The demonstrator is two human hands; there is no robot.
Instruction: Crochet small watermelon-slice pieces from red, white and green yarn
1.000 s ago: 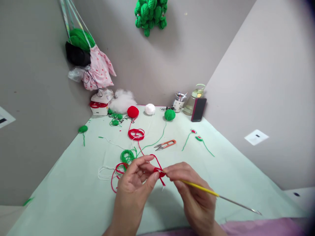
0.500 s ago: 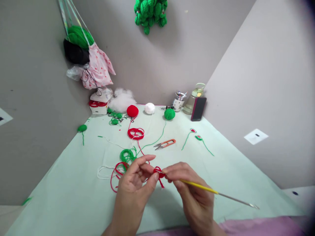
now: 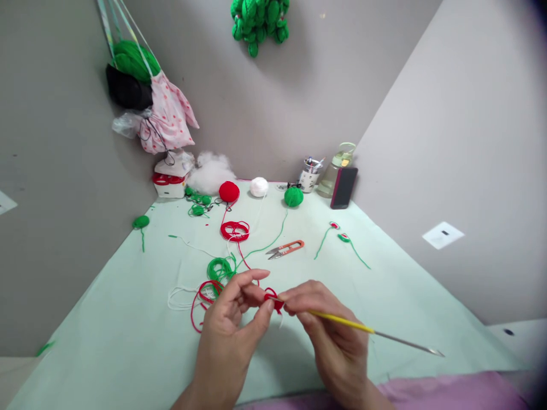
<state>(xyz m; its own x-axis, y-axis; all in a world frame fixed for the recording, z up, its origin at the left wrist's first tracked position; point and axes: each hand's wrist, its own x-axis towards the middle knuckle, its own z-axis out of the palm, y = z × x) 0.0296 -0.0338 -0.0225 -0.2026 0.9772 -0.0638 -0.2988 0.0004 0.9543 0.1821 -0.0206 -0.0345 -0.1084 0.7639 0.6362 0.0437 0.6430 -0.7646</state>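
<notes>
A small red crochet piece [image 3: 273, 302] is pinched between the thumb and fingers of my left hand [image 3: 235, 322], whose index finger is raised. My right hand [image 3: 331, 327] grips a crochet hook [image 3: 342, 320] with a yellow handle and metal ends. One tip of the hook meets the red piece; the other points out to the lower right. Red yarn runs from my left hand up to a loose red coil [image 3: 235, 231] and on to a red yarn ball [image 3: 229, 192]. A short white strand hangs just below the piece.
Orange thread snips [image 3: 285, 249] lie beyond my hands. Green yarn [image 3: 220, 269] and white yarn [image 3: 182, 298] lie left. White [image 3: 258, 187] and green balls [image 3: 293, 197], stuffing [image 3: 211, 172], a phone [image 3: 344, 188] and a bottle [image 3: 335, 173] stand behind. Two small crocheted pieces [image 3: 343, 237] lie right.
The hook has shifted slightly left and its outer end sits a little higher. The red tail below the piece has drawn up, and a white strand now shows there.
</notes>
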